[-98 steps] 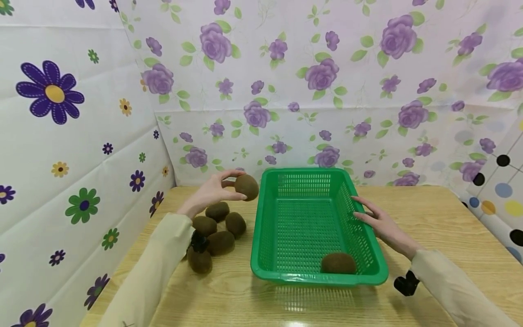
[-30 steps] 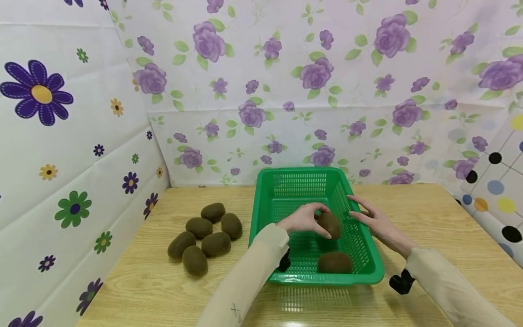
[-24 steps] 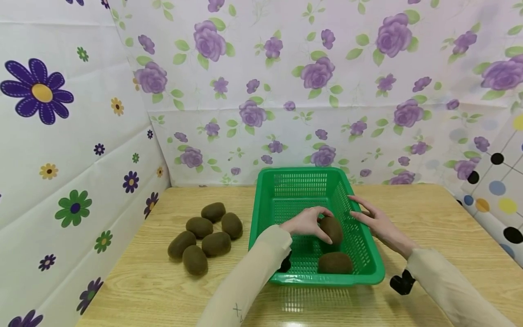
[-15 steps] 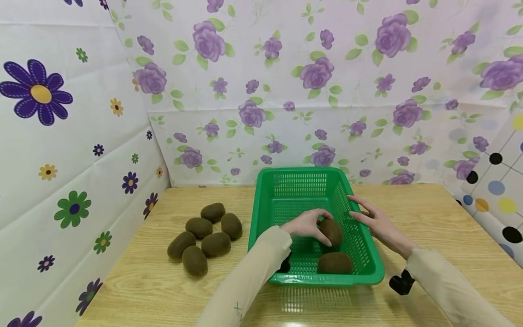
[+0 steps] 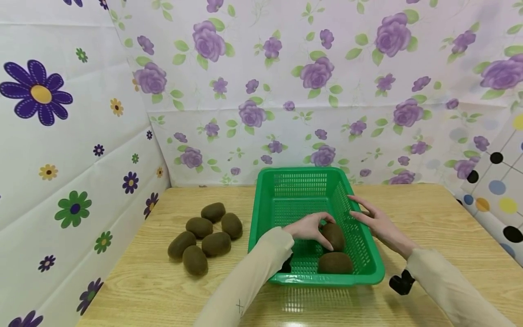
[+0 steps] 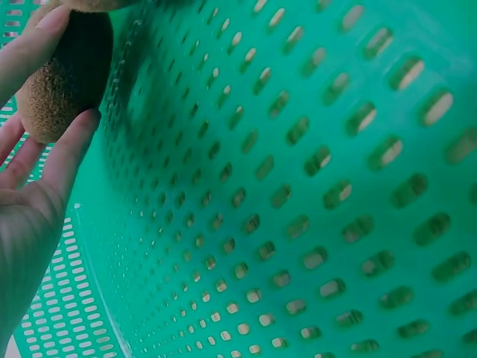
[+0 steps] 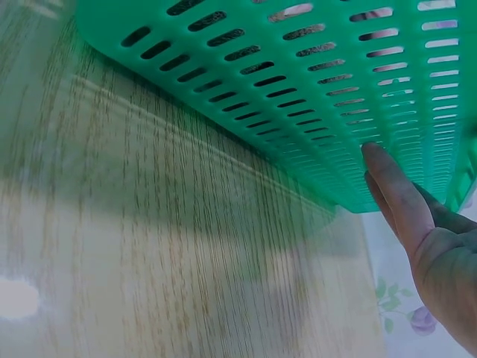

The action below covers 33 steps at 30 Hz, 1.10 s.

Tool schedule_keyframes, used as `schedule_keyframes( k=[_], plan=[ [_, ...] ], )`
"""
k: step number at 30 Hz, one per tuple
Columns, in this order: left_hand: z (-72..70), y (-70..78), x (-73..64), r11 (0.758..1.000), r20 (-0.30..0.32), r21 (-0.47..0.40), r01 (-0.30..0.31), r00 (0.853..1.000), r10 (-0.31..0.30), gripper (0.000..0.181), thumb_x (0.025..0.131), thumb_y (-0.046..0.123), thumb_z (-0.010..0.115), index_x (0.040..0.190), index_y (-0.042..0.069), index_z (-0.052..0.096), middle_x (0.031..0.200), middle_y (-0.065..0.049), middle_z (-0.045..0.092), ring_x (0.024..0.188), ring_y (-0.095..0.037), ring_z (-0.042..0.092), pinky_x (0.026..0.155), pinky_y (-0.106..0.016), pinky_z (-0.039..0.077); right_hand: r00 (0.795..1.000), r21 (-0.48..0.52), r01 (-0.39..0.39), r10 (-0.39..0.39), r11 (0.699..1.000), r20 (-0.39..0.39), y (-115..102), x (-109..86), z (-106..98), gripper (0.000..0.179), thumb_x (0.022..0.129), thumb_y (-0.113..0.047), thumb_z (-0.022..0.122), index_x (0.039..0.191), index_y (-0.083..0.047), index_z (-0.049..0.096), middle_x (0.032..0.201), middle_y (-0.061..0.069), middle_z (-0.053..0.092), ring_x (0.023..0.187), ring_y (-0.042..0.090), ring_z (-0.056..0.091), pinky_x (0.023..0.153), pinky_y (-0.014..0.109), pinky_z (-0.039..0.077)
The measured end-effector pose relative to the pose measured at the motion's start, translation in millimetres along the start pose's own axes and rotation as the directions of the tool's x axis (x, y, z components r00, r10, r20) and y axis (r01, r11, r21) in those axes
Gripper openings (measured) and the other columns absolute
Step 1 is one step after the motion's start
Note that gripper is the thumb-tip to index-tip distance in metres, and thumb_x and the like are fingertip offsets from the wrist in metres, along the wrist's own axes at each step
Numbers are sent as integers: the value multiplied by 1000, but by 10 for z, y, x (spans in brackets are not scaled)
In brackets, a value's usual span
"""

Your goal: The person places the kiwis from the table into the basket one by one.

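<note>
Inside the green plastic basket (image 5: pixel 269 181) my left hand (image 5: pixel 308 228) holds a brown kiwi (image 5: pixel 334 236) between thumb and fingers, close to the basket's right wall. A second kiwi (image 5: pixel 335 263) lies against the near wall, just in front of the held one. In the left wrist view, the fingertips press the sides of the held kiwi (image 6: pixel 52 97), beside the perforated wall. My right hand (image 5: pixel 377 222) holds the basket's right rim, two digits reaching over it. The right wrist view has fingers (image 7: pixel 399 198) against the outer wall.
Several loose kiwis (image 5: pixel 216 244) lie grouped on the wooden table (image 5: pixel 143 290), left of the basket. Flower-printed cloth (image 5: pixel 229 91) hangs behind the table, with more patterned cloth on the left and right sides.
The left hand has carried the kiwi from the left of the basket into it, then lowered it toward the near right corner beside the other kiwi. The right hand has stayed at the rim.
</note>
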State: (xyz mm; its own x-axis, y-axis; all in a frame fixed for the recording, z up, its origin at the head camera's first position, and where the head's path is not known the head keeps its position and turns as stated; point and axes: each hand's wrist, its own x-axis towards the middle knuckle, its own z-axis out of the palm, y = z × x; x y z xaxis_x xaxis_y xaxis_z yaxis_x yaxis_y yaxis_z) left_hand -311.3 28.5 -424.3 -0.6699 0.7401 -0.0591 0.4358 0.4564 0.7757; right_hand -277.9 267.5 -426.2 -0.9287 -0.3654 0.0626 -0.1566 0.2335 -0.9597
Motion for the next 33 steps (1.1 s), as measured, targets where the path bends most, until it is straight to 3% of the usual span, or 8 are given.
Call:
schedule_keyframes(
  k=[6, 15, 21, 28, 33],
  plan=[
    [16, 2, 4, 1000, 2, 4, 4, 1000, -4, 59, 66, 21, 82, 116, 13, 51, 108, 8, 48, 91, -8, 50, 76, -21, 42, 1000, -9, -9, 9, 1000, -7, -9, 8, 5, 58, 95, -31, 48, 145, -24, 20, 148, 9, 1, 124, 45, 22, 81, 51, 37],
    [1, 19, 1, 999, 27, -43, 13, 1000, -12, 59, 70, 15, 80, 120, 9, 50, 115, 4, 46, 98, -15, 50, 78, -22, 42, 1000, -3, -7, 7, 1000, -5, -13, 14, 15, 58, 95, -31, 48, 145, -24, 20, 148, 8, -1, 124, 46, 20, 87, 63, 28],
    [-40, 124, -18, 1000, 19, 5, 13, 1000, -13, 64, 72, 21, 78, 128, 11, 47, 126, 3, 39, 117, -21, 38, 87, -28, 38, 1000, -4, -2, 2, 1000, -8, -18, 1, 26, 58, 95, -30, 48, 146, -22, 20, 149, 8, -3, 124, 48, 17, 86, 67, 24],
    [-164, 321, -21, 999, 6, -34, -29, 1000, 30, 65, 74, 18, 77, 130, 10, 45, 128, 1, 38, 116, -26, 40, 83, -25, 41, 1000, 15, 6, -6, 1000, 6, -29, -16, 37, 59, 96, -27, 47, 146, -19, 18, 148, 9, -4, 124, 49, 15, 86, 67, 24],
    [-313, 458, -32, 995, -13, -71, -76, 997, 76, 64, 74, 16, 77, 129, 11, 45, 127, 2, 40, 114, -21, 42, 82, -24, 42, 1000, 14, 16, -16, 1000, 5, -34, -7, 27, 58, 96, -25, 47, 146, -17, 19, 148, 10, -3, 123, 49, 18, 82, 63, 33]
  ],
)
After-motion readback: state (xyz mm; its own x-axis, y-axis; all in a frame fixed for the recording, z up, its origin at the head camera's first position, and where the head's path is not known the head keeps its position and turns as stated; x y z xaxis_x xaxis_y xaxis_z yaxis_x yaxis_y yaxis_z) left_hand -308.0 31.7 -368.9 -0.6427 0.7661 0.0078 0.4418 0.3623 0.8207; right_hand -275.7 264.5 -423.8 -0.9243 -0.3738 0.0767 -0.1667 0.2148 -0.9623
